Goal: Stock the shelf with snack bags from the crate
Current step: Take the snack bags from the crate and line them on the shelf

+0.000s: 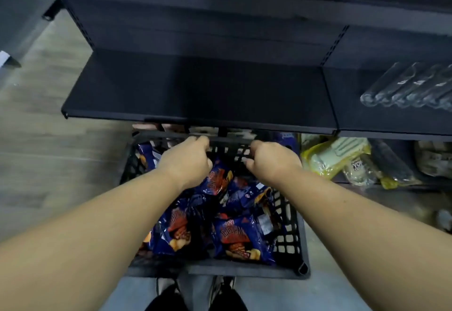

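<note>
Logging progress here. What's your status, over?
Left hand and right hand grip black plastic crate's far rim. Blue snack bags inside. Dark metal shelf bare.

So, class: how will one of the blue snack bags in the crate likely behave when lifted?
A blue snack bag looks puffed, so probably light for its size. Its glossy, crinkled film suggests it may slip and flex in the fingers. The jumbled heap in the crate hints neighbouring bags could shift.

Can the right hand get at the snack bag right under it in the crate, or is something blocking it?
Probably yes. The right hand grips the crate's far rim, and the blue snack bags lie uncovered just below, in the open-topped crate. It would have to let go of the rim first.
</note>
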Tool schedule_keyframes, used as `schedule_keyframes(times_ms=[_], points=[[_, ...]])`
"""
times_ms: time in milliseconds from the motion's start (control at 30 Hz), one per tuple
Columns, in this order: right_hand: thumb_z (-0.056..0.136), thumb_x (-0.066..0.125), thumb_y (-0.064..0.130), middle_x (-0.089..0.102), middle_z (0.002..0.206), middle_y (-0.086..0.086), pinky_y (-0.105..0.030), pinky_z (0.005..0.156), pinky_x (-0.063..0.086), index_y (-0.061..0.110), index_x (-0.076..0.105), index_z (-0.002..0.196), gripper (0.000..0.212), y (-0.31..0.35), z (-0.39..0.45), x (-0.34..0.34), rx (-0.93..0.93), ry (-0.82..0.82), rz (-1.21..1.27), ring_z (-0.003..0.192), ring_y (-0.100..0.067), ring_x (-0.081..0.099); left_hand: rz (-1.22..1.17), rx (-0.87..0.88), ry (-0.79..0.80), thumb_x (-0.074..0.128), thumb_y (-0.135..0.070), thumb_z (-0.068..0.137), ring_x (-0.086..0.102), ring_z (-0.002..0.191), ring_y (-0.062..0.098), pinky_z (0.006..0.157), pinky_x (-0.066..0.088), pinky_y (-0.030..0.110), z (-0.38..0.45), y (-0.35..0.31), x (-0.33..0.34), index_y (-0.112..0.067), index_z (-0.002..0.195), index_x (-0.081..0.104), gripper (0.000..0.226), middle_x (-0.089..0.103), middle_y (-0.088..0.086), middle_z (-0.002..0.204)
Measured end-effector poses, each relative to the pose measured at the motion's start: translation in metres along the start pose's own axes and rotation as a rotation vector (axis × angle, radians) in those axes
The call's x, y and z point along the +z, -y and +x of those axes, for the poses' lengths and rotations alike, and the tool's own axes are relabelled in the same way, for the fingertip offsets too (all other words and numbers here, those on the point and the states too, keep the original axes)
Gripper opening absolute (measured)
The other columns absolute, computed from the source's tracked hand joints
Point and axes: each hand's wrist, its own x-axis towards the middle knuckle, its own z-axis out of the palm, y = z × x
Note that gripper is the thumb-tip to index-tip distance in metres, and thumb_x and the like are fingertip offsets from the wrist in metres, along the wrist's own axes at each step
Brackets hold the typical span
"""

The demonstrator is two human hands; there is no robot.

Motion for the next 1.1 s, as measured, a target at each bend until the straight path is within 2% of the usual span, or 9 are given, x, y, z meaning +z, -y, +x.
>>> schedule_keyframes(times_ms=[100,200,300,433,633,833,967,1033,1100], points=[[0.099,0.046,0.039,0.061,0.117,-0.009,-0.034,0.071,0.044,0.017,0.05,0.124,0.034,-0.014,0.013,0.021,-0.013,0.069,-0.005,0.105,-0.031,0.058,-0.022,-0.051,0.053,0.046,-0.031,0.096,0.053,0.106,0.028,0.074,0.042,0.034,0.008,0.004,0.025,-0.019,0.127,0.045,0.033,0.048,0.004,0.126],[0.098,0.049,0.037,0.06,0.118,-0.009,-0.034,0.074,0.043,0.016,0.051,0.122,0.032,-0.024,0.028,0.044,-0.002,0.14,0.004,0.108,-0.031,0.057,-0.033,-0.081,0.105,0.047,-0.032,0.096,0.053,0.106,0.029,0.081,0.047,0.039,0.017,0.008,0.052,-0.019,0.124,0.046,0.032,0.048,0.005,0.125],[0.095,0.05,0.032,0.053,0.127,-0.011,-0.037,0.084,0.045,0.017,0.048,0.129,0.037,-0.032,0.039,0.072,-0.006,0.232,0.003,0.114,-0.033,0.052,-0.046,-0.11,0.16,0.047,-0.031,0.097,0.054,0.105,0.029,0.082,0.045,0.039,0.027,0.017,0.08,-0.018,0.124,0.046,0.03,0.048,0.005,0.124],[0.096,0.048,0.032,0.044,0.136,-0.012,-0.04,0.095,0.039,0.016,0.041,0.137,0.044,-0.04,0.047,0.11,0.011,0.342,0.001,0.124,-0.034,0.042,-0.066,-0.159,0.231,0.05,-0.031,0.095,0.052,0.112,0.032,0.088,0.045,0.041,0.045,0.03,0.114,-0.016,0.128,0.045,0.036,0.05,0.011,0.127],[0.097,0.047,0.034,0.043,0.136,-0.014,-0.037,0.092,0.04,0.015,0.041,0.138,0.045,-0.047,0.061,0.142,0.047,0.313,0.053,0.122,-0.034,0.042,-0.16,-0.214,0.263,0.054,-0.033,0.093,0.05,0.114,0.032,0.089,0.041,0.035,0.084,0.037,0.151,-0.011,0.134,0.038,0.049,0.049,0.016,0.127],[0.097,0.046,0.037,0.047,0.134,-0.014,-0.041,0.094,0.044,0.015,0.044,0.137,0.046,-0.052,0.074,0.155,0.051,0.276,0.037,0.121,-0.033,0.043,-0.282,-0.325,0.339,0.06,-0.042,0.09,0.049,0.118,0.033,0.1,0.041,0.038,0.12,0.035,0.186,-0.009,0.14,0.029,0.067,0.047,0.016,0.133],[0.095,0.048,0.036,0.05,0.131,-0.014,-0.039,0.09,0.046,0.017,0.047,0.134,0.043,-0.053,0.079,0.156,0.043,0.265,0.057,0.117,-0.034,0.048,-0.306,-0.418,0.294,0.063,-0.041,0.088,0.042,0.126,0.035,0.105,0.038,0.041,0.129,0.035,0.201,-0.009,0.144,0.023,0.076,0.039,0.016,0.141],[0.096,0.047,0.034,0.053,0.129,-0.012,-0.035,0.081,0.044,0.019,0.049,0.132,0.04,-0.053,0.08,0.155,0.041,0.265,0.054,0.112,-0.032,0.052,-0.296,-0.411,0.271,0.062,-0.037,0.09,0.044,0.123,0.035,0.099,0.04,0.037,0.128,0.035,0.202,-0.007,0.141,0.028,0.068,0.039,0.017,0.138],[0.096,0.045,0.032,0.057,0.123,-0.012,-0.032,0.074,0.04,0.019,0.049,0.132,0.038,-0.053,0.08,0.152,0.047,0.274,0.054,0.103,-0.031,0.055,-0.29,-0.372,0.263,0.059,-0.033,0.092,0.047,0.116,0.035,0.087,0.039,0.032,0.124,0.036,0.199,-0.008,0.135,0.035,0.054,0.04,0.017,0.133]])
